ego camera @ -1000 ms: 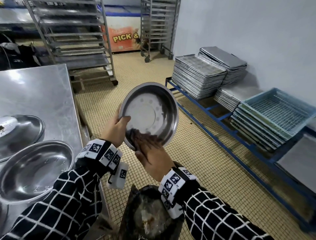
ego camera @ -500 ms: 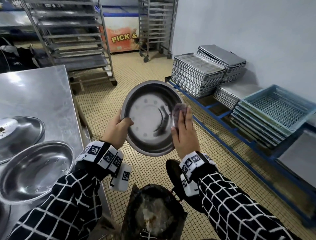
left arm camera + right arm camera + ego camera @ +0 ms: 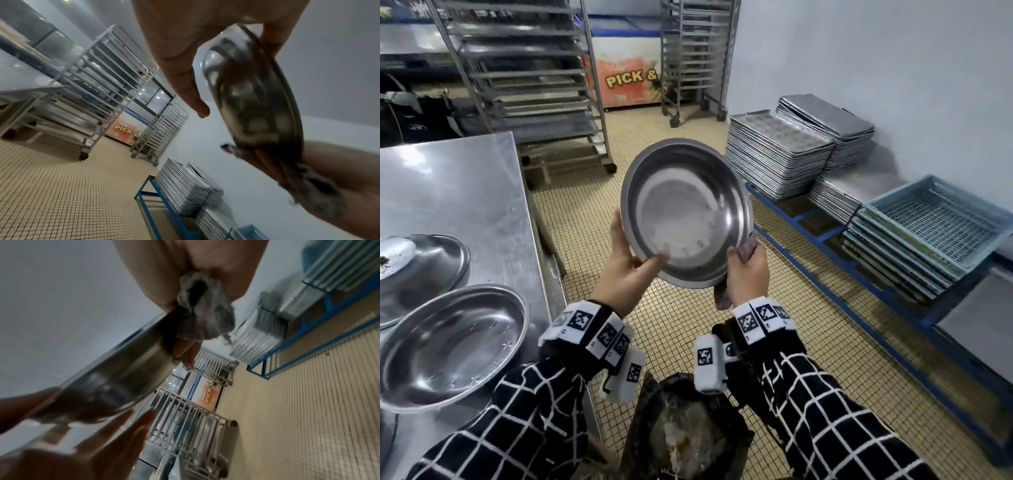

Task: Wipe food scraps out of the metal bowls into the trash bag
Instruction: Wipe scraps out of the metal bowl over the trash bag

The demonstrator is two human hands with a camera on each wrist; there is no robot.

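Observation:
I hold a round metal bowl (image 3: 685,212) up over the floor, its inside tilted toward me and looking clean. My left hand (image 3: 631,260) grips the lower-left rim, thumb inside and fingers behind. My right hand (image 3: 744,263) clasps the lower-right rim with a grey cloth (image 3: 748,245) bunched between its fingers and the bowl's outer wall. In the right wrist view the cloth (image 3: 203,318) is pressed against the bowl (image 3: 115,369). In the left wrist view the bowl (image 3: 252,105) is seen from its underside. The open black trash bag (image 3: 685,435) with scraps sits right below.
A steel table (image 3: 465,192) on my left carries an empty bowl (image 3: 448,346) and another bowl (image 3: 424,270) with scraps. Wheeled racks (image 3: 527,85) stand behind. Stacked baking trays (image 3: 774,154) and blue crates (image 3: 935,219) lie on a low blue frame along the right wall.
My right hand swept the cloth from the bowl's lower inside up the right wall, then moved outside to the lower-right rim. The bowl rose a little.

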